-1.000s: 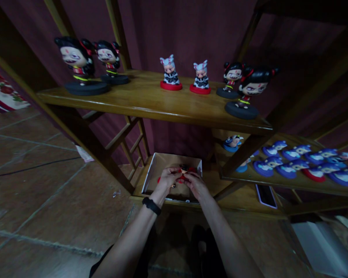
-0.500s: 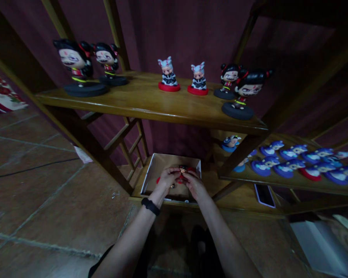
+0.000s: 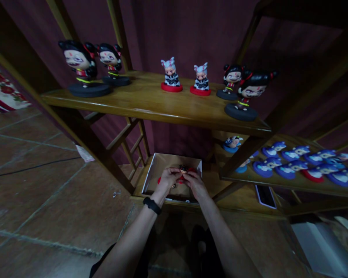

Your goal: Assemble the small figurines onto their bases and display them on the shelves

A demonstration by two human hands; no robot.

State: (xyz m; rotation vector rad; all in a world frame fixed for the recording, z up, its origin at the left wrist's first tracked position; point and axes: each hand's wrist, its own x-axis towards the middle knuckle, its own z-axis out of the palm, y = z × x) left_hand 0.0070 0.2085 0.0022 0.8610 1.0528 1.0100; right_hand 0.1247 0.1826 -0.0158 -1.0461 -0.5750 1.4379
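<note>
Left hand and right hand meet just below the centre of the frame, fingertips closed on a small figurine between them. A wooden shelf spans the upper half of the frame. Beneath it sits a shallow open box, with the hands in or just over it (they hide part of what lies there). At the upper left stands a black-haired figurine on a dark round base; at the lower right lies a phone. Tiniest is the held piece, dark on top, with something red just below; whether the two are joined, I cannot tell. It is probably light, stiff moulded plastic, smooth enough to slip and fragile at any thin parts, so a gentle pinch on its sturdiest part should suit.
</note>
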